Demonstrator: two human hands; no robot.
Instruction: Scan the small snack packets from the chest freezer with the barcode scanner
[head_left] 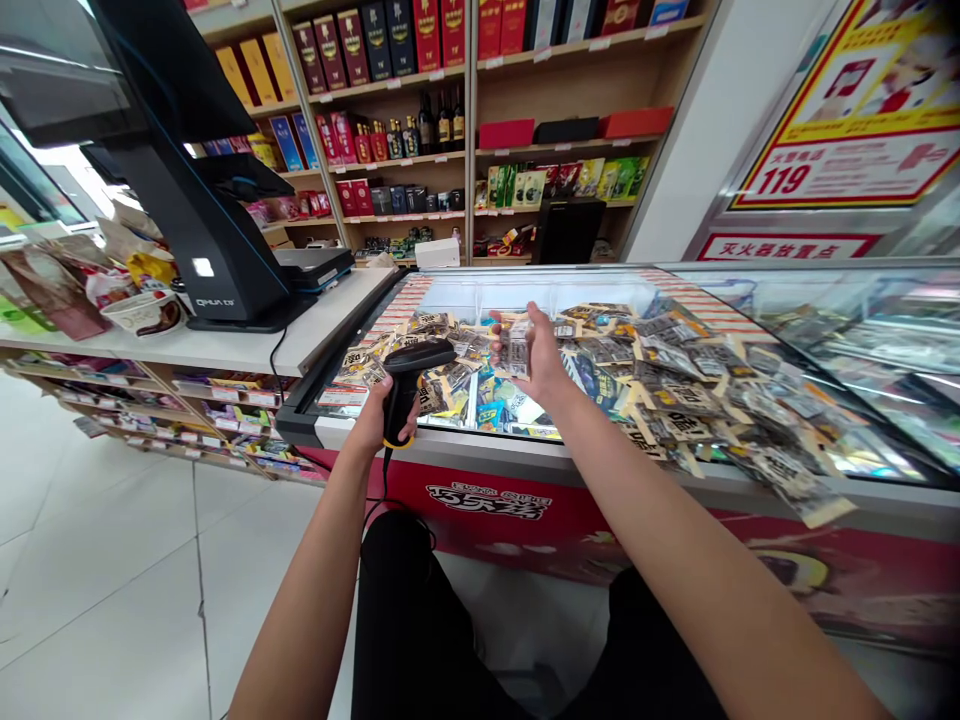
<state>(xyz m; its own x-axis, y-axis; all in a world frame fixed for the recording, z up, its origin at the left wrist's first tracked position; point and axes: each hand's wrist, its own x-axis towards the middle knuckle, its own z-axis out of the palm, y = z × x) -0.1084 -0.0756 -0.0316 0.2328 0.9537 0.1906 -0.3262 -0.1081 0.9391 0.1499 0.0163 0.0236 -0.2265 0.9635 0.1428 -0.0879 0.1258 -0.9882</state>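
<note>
My left hand (375,418) is wrapped round the handle of a black barcode scanner (420,353), whose head points to the right. A cable runs down from its grip. Over the freezer's glass top, my right hand (546,365) holds a small clear snack packet (515,350) between thumb and fingers, facing the scanner. Beneath and around both hands lie many similar packets; a dense pile of snack packets (682,390) spreads to the right, and a smaller group of packets (360,362) lies behind the scanner.
A chest freezer (480,455) with a red front stands before my knees. To the left, a white counter (300,345) bears a black checkout terminal (225,220) and a paper bowl (150,313). Shelves (397,85) of boxes and bottles line the back. A black cable (277,365) hangs at the counter edge.
</note>
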